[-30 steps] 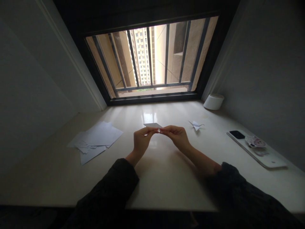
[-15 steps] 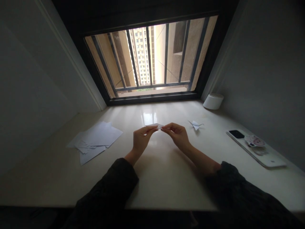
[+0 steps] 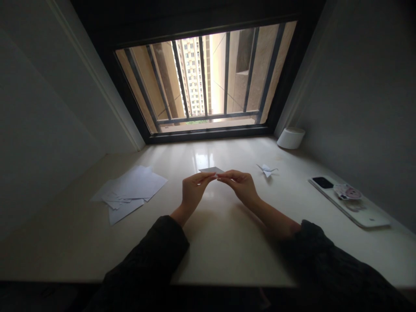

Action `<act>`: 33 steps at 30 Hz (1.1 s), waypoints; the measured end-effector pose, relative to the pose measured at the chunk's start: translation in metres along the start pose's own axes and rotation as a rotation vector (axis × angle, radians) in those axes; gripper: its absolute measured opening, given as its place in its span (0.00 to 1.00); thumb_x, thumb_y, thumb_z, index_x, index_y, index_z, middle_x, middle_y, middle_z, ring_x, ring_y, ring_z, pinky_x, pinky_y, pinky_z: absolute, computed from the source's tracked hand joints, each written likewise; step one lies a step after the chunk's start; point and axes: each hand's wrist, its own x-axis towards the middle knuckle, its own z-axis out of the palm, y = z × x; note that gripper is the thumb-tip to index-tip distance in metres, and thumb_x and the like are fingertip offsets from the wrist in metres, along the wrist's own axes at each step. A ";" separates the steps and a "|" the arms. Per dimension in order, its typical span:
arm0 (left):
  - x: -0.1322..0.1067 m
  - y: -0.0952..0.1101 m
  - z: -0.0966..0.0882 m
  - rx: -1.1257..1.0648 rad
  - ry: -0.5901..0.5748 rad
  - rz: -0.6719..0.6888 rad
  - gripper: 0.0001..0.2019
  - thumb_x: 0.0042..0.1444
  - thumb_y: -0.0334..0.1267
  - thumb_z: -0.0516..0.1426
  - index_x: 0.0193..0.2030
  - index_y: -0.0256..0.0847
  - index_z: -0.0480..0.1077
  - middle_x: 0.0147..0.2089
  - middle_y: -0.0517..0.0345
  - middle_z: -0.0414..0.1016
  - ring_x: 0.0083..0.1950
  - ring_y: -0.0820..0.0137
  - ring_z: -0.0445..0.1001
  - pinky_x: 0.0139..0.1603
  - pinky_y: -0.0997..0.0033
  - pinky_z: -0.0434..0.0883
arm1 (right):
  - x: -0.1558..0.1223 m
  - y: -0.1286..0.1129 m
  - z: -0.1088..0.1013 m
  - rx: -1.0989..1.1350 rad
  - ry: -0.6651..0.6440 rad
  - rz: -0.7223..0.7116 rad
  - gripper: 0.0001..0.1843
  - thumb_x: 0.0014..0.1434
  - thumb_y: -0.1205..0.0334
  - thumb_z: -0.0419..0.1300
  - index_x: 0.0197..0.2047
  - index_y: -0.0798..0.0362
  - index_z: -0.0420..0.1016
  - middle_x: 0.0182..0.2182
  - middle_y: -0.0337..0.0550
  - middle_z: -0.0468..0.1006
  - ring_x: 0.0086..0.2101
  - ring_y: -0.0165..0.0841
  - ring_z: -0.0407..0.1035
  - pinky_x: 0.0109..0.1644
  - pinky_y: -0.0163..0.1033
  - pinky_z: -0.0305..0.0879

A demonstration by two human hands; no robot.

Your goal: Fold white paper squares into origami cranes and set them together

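Both hands meet over the middle of the pale tabletop (image 3: 221, 242). My left hand (image 3: 192, 190) and my right hand (image 3: 239, 184) each pinch one small folded piece of white paper (image 3: 211, 170) between thumb and fingertips, just above the surface. The paper's flat flap points away from me toward the window. Dark sleeves cover both forearms.
A loose pile of white sheets (image 3: 130, 190) lies to the left. A small folded paper figure (image 3: 267, 170) sits right of my hands. A white phone (image 3: 349, 201) lies at the right edge, a white round container (image 3: 290, 138) in the far right corner. A barred window (image 3: 204, 78) stands ahead.
The hands stay together on the paper, shifting only slightly. The paper's flap dipped out of sight half a second ago and shows again above the fingertips.
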 end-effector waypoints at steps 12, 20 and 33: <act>-0.001 0.006 0.005 -0.107 0.060 -0.085 0.09 0.48 0.40 0.64 0.36 0.41 0.79 0.37 0.54 0.81 0.39 0.65 0.79 0.46 0.63 0.75 | 0.001 0.000 0.001 0.121 0.029 0.123 0.10 0.43 0.56 0.70 0.32 0.48 0.82 0.33 0.41 0.83 0.36 0.40 0.76 0.46 0.46 0.70; -0.002 0.002 0.003 -0.036 0.069 -0.026 0.10 0.49 0.42 0.63 0.38 0.42 0.78 0.38 0.55 0.81 0.40 0.65 0.79 0.46 0.62 0.75 | 0.001 0.001 0.002 0.168 0.066 0.176 0.14 0.40 0.55 0.71 0.32 0.49 0.82 0.31 0.43 0.83 0.36 0.41 0.77 0.48 0.49 0.71; -0.001 0.009 0.003 0.066 0.097 -0.008 0.09 0.50 0.43 0.62 0.38 0.44 0.78 0.38 0.57 0.81 0.40 0.65 0.79 0.46 0.62 0.75 | -0.001 0.001 0.005 0.155 0.110 0.194 0.14 0.39 0.54 0.72 0.31 0.49 0.82 0.31 0.43 0.83 0.37 0.42 0.76 0.47 0.48 0.70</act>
